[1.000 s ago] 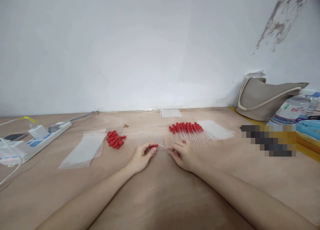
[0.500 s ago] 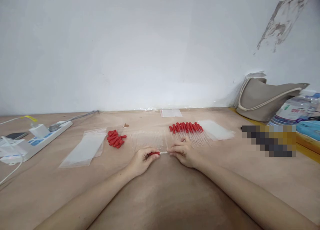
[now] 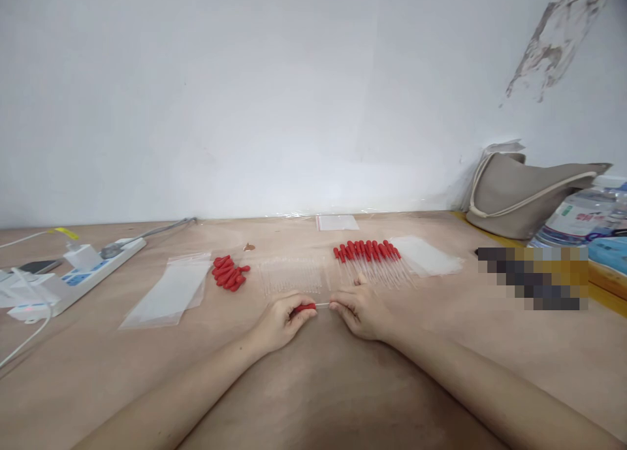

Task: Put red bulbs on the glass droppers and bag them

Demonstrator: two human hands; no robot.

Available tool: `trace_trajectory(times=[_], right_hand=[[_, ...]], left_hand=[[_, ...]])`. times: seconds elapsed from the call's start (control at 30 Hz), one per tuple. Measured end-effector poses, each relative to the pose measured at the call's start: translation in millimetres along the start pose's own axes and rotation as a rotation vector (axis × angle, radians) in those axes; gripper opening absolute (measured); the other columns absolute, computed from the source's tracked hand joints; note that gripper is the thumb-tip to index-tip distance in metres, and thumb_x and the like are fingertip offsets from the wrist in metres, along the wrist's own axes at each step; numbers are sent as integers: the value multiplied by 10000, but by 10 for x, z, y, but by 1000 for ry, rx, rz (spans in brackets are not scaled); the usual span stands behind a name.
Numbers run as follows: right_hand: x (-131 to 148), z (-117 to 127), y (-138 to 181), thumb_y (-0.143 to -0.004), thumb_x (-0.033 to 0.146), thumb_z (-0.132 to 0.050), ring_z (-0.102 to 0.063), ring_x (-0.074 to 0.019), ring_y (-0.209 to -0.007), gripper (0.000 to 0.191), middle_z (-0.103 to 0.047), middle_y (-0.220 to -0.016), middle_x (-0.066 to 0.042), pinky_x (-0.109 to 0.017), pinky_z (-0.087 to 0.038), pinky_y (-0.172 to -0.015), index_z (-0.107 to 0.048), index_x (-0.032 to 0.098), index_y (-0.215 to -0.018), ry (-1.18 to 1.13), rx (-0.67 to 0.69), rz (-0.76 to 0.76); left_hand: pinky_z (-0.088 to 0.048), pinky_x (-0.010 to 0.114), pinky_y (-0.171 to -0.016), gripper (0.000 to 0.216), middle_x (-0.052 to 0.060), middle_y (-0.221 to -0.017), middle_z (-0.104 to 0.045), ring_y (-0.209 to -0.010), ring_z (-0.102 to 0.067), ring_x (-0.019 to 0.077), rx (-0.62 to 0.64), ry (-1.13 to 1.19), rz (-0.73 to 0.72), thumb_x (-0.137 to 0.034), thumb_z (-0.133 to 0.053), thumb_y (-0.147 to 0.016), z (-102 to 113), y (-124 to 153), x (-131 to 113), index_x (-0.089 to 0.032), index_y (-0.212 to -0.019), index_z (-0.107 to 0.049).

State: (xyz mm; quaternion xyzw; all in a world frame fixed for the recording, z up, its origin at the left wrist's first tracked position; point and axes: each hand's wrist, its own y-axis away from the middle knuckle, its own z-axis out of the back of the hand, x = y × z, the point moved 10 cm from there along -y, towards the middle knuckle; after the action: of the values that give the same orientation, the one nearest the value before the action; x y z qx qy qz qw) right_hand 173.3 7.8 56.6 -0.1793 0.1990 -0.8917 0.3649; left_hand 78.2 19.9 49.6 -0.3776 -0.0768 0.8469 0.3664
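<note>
A red rubber dropper bulb (image 3: 305,307) is pinched in my left hand (image 3: 288,317). My right hand (image 3: 361,309) has its fingers closed on a thin clear glass tube (image 3: 322,304), which spans the short gap between the hands and meets the bulb's open end. Behind my left hand lies a row of bare clear tubes (image 3: 291,275). Loose red bulbs (image 3: 228,273) are heaped to the left of that row. Several droppers with red bulbs fitted (image 3: 367,253) lie side by side just beyond my right hand.
Clear plastic bags (image 3: 169,292) lie at left, more bags (image 3: 426,255) at right, and a small zip bag (image 3: 337,223) near the wall. A power strip (image 3: 78,283) with chargers occupies the far left. A grey hat (image 3: 529,192) and a water bottle (image 3: 573,215) stand at right.
Both hands have shifted slightly right and nearer, still holding the bulb and tube in line. Less of the tube shows between them. The whole view has moved a little.
</note>
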Motion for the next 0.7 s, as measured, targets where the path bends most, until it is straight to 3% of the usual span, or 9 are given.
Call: trace_trajectory(times=[0.2, 0.33, 0.5, 0.7], right_hand=[[-12, -79, -21, -850, 238, -356, -429, -96, -527, 290, -582, -595, 11, -285, -241, -679, -556, 179, -649, -114, 81, -68], [-104, -198, -46, -845, 261, -363, -440, -86, -508, 322, -573, -560, 29, -294, -289, -725, -578, 181, -619, -304, 194, -201], [-164, -369, -37, -835, 315, -357, -382, -84, -476, 350, -458, -504, 30, -204, -312, -525, -560, 162, -594, -589, 306, -343], [-153, -380, -74, -849, 344, -330, -349, -76, -464, 383, -427, -505, 35, -191, -297, -499, -555, 155, -603, -704, 321, -378]], left_hand=[[-416, 241, -632, 197, 41, -750, -591, -672, -525, 129, 30, -41, -63, -285, -453, -830, -34, 5, -60, -162, -843, -606], [-414, 235, -623, 199, 46, -745, -590, -668, -528, 129, 48, -62, -94, -277, -452, -833, -47, 8, -93, -160, -870, -607], [-419, 232, -616, 183, 46, -736, -592, -654, -533, 127, 15, -67, -110, -265, -464, -828, 2, 15, -132, -158, -851, -610], [-451, 248, -666, 170, 56, -802, -634, -716, -577, 142, -47, 56, -30, -269, -516, -799, 60, -15, 2, -165, -871, -630]])
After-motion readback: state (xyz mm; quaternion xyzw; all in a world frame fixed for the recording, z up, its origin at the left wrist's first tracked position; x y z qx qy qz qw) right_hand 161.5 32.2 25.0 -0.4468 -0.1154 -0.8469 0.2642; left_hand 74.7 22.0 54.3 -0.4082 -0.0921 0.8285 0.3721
